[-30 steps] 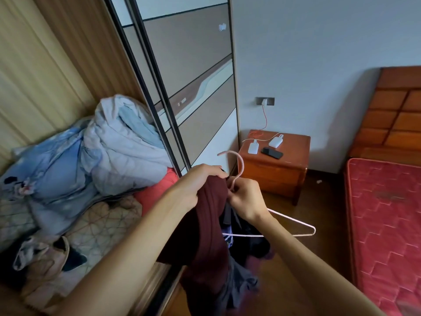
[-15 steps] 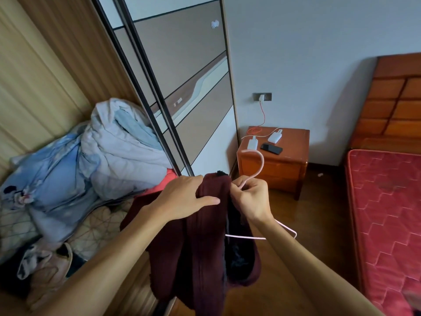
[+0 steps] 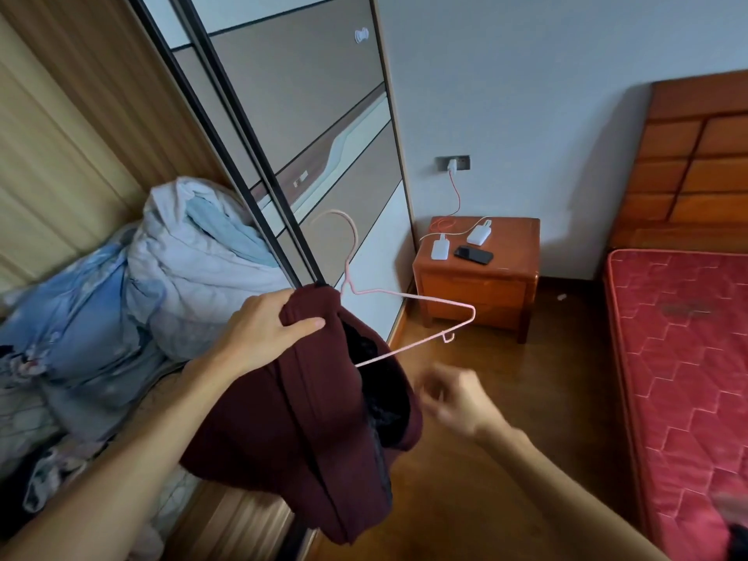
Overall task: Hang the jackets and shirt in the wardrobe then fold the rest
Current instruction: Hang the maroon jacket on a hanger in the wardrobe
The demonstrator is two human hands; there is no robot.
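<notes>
A dark maroon jacket (image 3: 319,431) with a black lining hangs in front of me over a pink wire hanger (image 3: 409,313), whose hook points up and whose right arm sticks out bare. My left hand (image 3: 263,330) grips the jacket's shoulder at the top, thumb over the cloth. My right hand (image 3: 457,398) is lower right of the hanger, blurred by motion and holding nothing. The wardrobe's sliding door (image 3: 283,147) stands just behind the hanger.
Inside the wardrobe at left lies a heap of pale blue bedding (image 3: 170,277) on patterned cloth. A wooden nightstand (image 3: 477,289) with a phone and chargers stands by the wall. A red mattress (image 3: 684,382) fills the right side. Wooden floor lies between.
My right hand has let go of the hanger's neck and dropped down to the right. The hanger now sits higher with its hook upright, and my left hand has lifted the jacket.
</notes>
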